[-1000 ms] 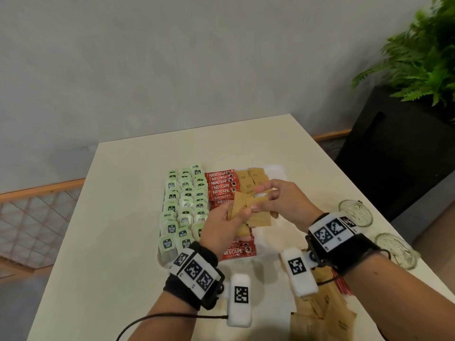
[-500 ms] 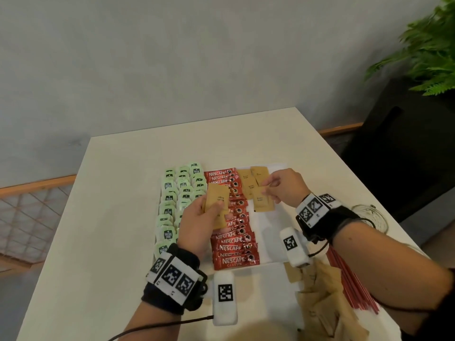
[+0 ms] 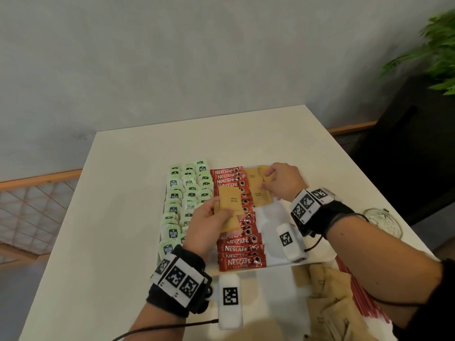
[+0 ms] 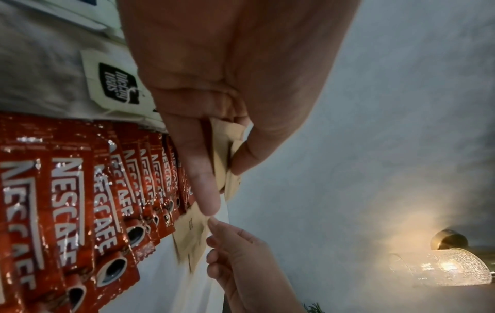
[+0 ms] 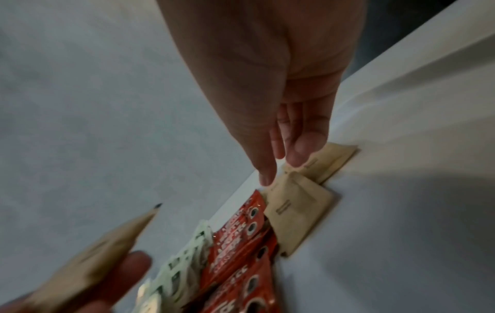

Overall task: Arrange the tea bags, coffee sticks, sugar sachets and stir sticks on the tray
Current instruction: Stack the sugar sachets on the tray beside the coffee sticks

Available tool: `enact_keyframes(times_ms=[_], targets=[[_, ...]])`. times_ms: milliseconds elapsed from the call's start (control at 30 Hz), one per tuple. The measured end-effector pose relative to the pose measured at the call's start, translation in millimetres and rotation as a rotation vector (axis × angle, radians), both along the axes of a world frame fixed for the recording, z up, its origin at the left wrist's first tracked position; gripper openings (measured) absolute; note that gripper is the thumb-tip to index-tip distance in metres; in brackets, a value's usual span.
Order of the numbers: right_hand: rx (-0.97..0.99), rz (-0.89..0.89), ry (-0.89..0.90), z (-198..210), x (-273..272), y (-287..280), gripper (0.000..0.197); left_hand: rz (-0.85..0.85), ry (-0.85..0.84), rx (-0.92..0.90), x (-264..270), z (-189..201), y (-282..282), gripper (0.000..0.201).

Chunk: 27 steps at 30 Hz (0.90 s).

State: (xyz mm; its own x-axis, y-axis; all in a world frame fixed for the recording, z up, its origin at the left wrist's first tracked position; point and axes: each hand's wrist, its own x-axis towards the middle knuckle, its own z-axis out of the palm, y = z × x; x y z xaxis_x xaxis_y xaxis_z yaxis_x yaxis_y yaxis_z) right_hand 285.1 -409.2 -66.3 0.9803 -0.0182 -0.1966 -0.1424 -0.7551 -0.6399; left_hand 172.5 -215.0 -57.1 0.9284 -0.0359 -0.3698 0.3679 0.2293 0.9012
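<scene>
Sugar sachets [image 3: 257, 193] form a partial column at the far right of the tray [image 3: 270, 242], just beside the row of coffee sticks [image 3: 236, 242]; tea bags [image 3: 187, 195] fill the tray's left side. The left hand [image 3: 209, 225] holds a small stack of sachets [image 3: 230, 207] above the coffee sticks, thumb on top and fingers curled beneath. The right hand [image 3: 283, 180] rests extended fingertips on the laid sachets, aligning them; fingers straight, gripping nothing. More sachets [image 3: 327, 303] and red stir sticks [image 3: 354, 291] lie on the table [image 3: 110, 217] near the right forearm. Sachets likely handle as light, flat, pliable paper packets that slide easily. Pinch one by an edge or corner, lay flat, then press lightly.
</scene>
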Motion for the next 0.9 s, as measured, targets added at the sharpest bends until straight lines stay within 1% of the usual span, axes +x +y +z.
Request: enact_keyframes(times_ms=[67, 100, 167, 233, 300, 367, 433, 533, 600, 667, 767, 833, 900], targets=[[0.004, -0.022, -0.072, 5, -12, 2, 0.026, -0.01, -0.005, 0.012, -1, 0, -2, 0.027], [0.037, -0.009, -0.102, 9, -20, 4, 0.023, -0.013, -0.005, 0.021, -2, 0, -3, 0.026], [0.186, 0.067, -0.121, 18, -41, 8, 0.021, -0.042, -0.006, 0.063, -4, 1, -7, 0.025], [0.331, 0.183, -0.079, 26, -62, 11, 0.017, -0.106, -0.018, 0.146, -6, 3, -12, 0.023], [0.359, 0.255, -0.051, 28, -78, 10, 0.013, -0.169, -0.031, 0.211, -9, 7, -18, 0.022], [0.343, 0.238, -0.057, 26, -87, 5, 0.01, -0.196, -0.046, 0.247, -13, 11, -23, 0.023], [0.371, 0.199, -0.036, 29, -95, -2, 0.011, -0.192, -0.055, 0.259, -19, 17, -25, 0.025], [0.479, 0.191, 0.054, 36, -107, -12, 0.014, -0.158, -0.075, 0.223, -25, 25, -25, 0.028], [0.542, 0.179, 0.082, 41, -116, -17, 0.015, -0.129, -0.076, 0.178, -28, 31, -23, 0.03], [0.596, 0.117, 0.057, 45, -123, -18, 0.015, -0.073, -0.062, 0.134, -28, 36, -21, 0.029], [0.74, 0.003, 0.05, 48, -129, -16, 0.017, 0.018, 0.006, -0.009, -28, 36, -17, 0.026], [0.82, -0.022, 0.074, 47, -134, -13, 0.015, 0.001, 0.047, -0.057, -32, 35, -20, 0.029], [0.855, -0.017, 0.09, 46, -140, -8, 0.014, -0.038, 0.039, -0.039, -38, 32, -25, 0.034]])
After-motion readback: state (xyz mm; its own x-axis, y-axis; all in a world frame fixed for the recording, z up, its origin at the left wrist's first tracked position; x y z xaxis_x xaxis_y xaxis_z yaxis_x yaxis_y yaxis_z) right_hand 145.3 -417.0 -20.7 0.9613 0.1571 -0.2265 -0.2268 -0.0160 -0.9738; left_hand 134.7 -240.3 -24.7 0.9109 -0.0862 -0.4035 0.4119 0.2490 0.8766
